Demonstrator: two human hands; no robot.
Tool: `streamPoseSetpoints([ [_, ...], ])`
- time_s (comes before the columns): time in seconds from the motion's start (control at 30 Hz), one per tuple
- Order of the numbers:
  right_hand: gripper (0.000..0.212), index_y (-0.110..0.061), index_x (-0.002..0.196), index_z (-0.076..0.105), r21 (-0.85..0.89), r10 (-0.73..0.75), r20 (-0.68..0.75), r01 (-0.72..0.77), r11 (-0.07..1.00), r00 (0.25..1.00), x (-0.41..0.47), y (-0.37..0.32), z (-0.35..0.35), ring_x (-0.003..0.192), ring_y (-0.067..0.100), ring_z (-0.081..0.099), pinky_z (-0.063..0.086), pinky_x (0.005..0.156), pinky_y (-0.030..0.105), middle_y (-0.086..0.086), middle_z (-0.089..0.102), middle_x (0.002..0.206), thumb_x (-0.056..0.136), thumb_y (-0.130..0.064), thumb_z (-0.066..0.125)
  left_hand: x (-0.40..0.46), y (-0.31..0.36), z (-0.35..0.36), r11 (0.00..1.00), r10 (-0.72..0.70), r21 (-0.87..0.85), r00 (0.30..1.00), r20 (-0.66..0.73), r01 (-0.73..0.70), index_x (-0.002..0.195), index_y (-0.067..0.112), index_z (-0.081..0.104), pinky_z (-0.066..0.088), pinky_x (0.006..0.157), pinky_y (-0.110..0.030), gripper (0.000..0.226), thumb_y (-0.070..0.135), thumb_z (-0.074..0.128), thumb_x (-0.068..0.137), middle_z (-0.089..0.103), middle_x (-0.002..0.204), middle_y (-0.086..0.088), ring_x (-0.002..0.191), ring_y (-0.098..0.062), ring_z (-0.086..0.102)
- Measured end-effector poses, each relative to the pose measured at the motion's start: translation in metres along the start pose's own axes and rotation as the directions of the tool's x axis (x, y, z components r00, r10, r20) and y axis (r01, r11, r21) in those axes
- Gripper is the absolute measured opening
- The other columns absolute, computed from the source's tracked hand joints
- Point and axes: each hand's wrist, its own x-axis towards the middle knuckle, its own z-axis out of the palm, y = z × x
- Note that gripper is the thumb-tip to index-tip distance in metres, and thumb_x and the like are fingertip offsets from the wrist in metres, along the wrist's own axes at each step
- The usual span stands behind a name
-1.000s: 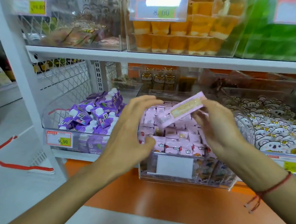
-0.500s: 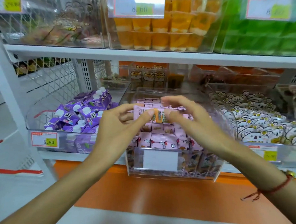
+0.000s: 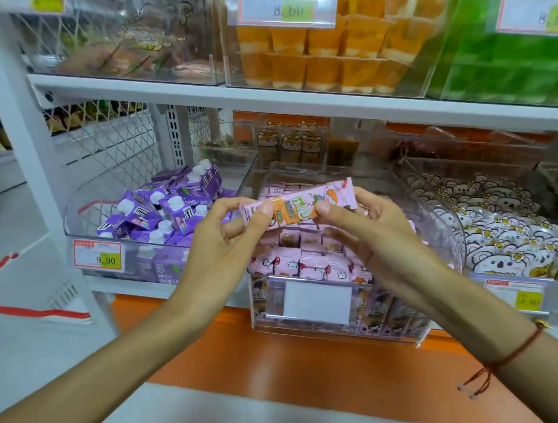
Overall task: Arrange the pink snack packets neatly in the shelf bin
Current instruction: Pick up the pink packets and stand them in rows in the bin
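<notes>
We hold one pink snack packet (image 3: 298,204) between both hands, lengthways and slightly tilted, its right end higher. Our left hand (image 3: 219,246) pinches the left part with the thumb on the printed face and the fingers behind; our right hand (image 3: 368,235) pinches the right part the same way, thumb on front. The packet's orange label faces us, and it hangs just above the clear shelf bin (image 3: 329,333) — not touching the stock below.

In that bin lie the other pink packets (image 3: 301,265), packed in rows near the front wall, with a blank white label holder (image 3: 318,301) clipped to the front. A red string bracelet (image 3: 505,361) circles our right wrist.

To the left sits a bin of purple drink cartons (image 3: 171,213) with a price tag (image 3: 99,256) reading 9.90. To the right, a bin holds white packets printed with bear faces (image 3: 498,229). On the shelf above — behind clear walls — stand orange jelly cups (image 3: 327,53) and green goods (image 3: 506,63), too blurred to name.
</notes>
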Motion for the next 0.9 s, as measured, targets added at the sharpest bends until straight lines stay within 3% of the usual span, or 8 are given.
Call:
streamPoseSetpoints([
  [0.13, 0.037, -0.015, 0.119, 0.058, 0.001, -0.065, -0.086, 0.066, 0.998, 0.994, 0.001, 0.004, 0.008, 0.098, 0.011, 0.067, 0.053, 0.086, 0.022, 0.002, 0.071, 0.106, 0.084, -0.023, 0.066, 0.002, -0.001, -0.011, 0.94, 0.173, 0.308, 0.982, -0.07, -0.144, 0.1, 0.033, 0.06, 0.046, 0.087, -0.024, 0.039, 0.058, 0.064, 0.071, 0.064, 0.106, 0.018, 0.104, 0.001, 0.058],
  [0.27, 0.04, -0.018, 0.122, 0.041, -0.238, -0.279, -0.264, 0.217, 0.947, 0.923, 0.009, 0.002, 0.011, 0.089, -0.001, 0.065, 0.05, 0.076, 0.012, -0.007, 0.064, 0.105, 0.089, -0.019, 0.064, 0.006, -0.013, -0.019, 0.933, 0.114, 0.355, 0.983, -0.142, -0.057, 0.114, 0.032, 0.051, 0.045, 0.079, -0.012, 0.034, 0.035, 0.065, 0.084, 0.054, 0.119, 0.017, 0.104, 0.004, 0.053],
  [0.37, 0.035, -0.017, 0.112, 0.038, -0.483, -0.362, -0.121, 0.264, 0.835, 0.924, 0.012, 0.009, 0.017, 0.079, -0.009, 0.06, 0.046, 0.066, 0.006, -0.01, 0.06, 0.097, 0.089, -0.015, 0.064, 0.007, -0.021, -0.019, 0.939, -0.001, 0.344, 0.997, -0.073, 0.026, 0.113, 0.031, 0.053, 0.048, 0.084, -0.018, 0.024, 0.02, 0.058, 0.092, 0.058, 0.117, 0.012, 0.096, 0.002, 0.057],
  [0.47, 0.029, -0.019, 0.109, 0.041, -0.653, -0.371, 0.024, 0.295, 0.697, 0.929, 0.016, 0.005, 0.013, 0.078, 0.002, 0.06, 0.047, 0.06, 0.014, -0.005, 0.06, 0.094, 0.09, -0.018, 0.063, 0.003, -0.021, -0.016, 0.953, -0.051, 0.3, 0.999, 0.012, 0.045, 0.101, 0.038, 0.055, 0.051, 0.093, -0.034, 0.023, 0.016, 0.054, 0.094, 0.06, 0.107, 0.018, 0.094, -0.001, 0.06],
  [0.53, 0.029, -0.021, 0.109, 0.044, -0.711, -0.331, 0.112, 0.308, 0.632, 0.937, 0.018, 0.001, 0.007, 0.077, 0.008, 0.06, 0.049, 0.063, 0.018, -0.005, 0.062, 0.094, 0.089, -0.021, 0.065, 0.002, -0.02, -0.018, 0.953, -0.043, 0.3, 0.999, 0.033, 0.031, 0.102, 0.038, 0.055, 0.052, 0.09, -0.032, 0.023, 0.017, 0.055, 0.093, 0.059, 0.106, 0.022, 0.088, 0.004, 0.06],
  [0.63, 0.024, -0.02, 0.105, 0.052, -0.708, -0.15, 0.199, 0.248, 0.661, 0.968, 0.016, 0.014, 0.011, 0.08, 0.004, 0.062, 0.052, 0.07, 0.018, -0.007, 0.063, 0.093, 0.087, -0.025, 0.066, 0.0, -0.02, -0.02, 0.949, -0.022, 0.316, 0.999, 0.046, 0.007, 0.106, 0.036, 0.054, 0.052, 0.086, -0.024, 0.023, 0.017, 0.055, 0.094, 0.058, 0.106, 0.024, 0.081, 0.011, 0.059],
  [0.8, 0.024, -0.015, 0.096, 0.066, -0.883, -0.137, 0.269, 0.301, 0.361, 0.953, 0.016, 0.034, 0.012, 0.094, 0.015, 0.049, 0.038, 0.076, 0.028, -0.004, 0.059, 0.1, 0.097, -0.029, 0.047, 0.001, -0.019, -0.02, 0.938, -0.029, 0.346, 0.998, 0.059, 0.007, 0.11, 0.034, 0.054, 0.05, 0.088, -0.023, 0.023, 0.018, 0.055, 0.094, 0.057, 0.108, 0.025, 0.093, 0.003, 0.059],
  [0.9, 0.03, -0.019, 0.118, 0.062, -0.906, -0.101, 0.321, 0.336, 0.256, 0.942, 0.014, 0.032, 0.006, 0.102, 0.013, 0.042, 0.033, 0.076, 0.027, -0.004, 0.059, 0.112, 0.099, -0.031, 0.042, 0.001, -0.02, -0.021, 0.89, 0.019, 0.454, 0.999, 0.034, -0.032, 0.117, 0.032, 0.052, 0.045, 0.09, -0.021, 0.029, 0.019, 0.058, 0.092, 0.056, 0.115, 0.017, 0.102, -0.001, 0.055],
])
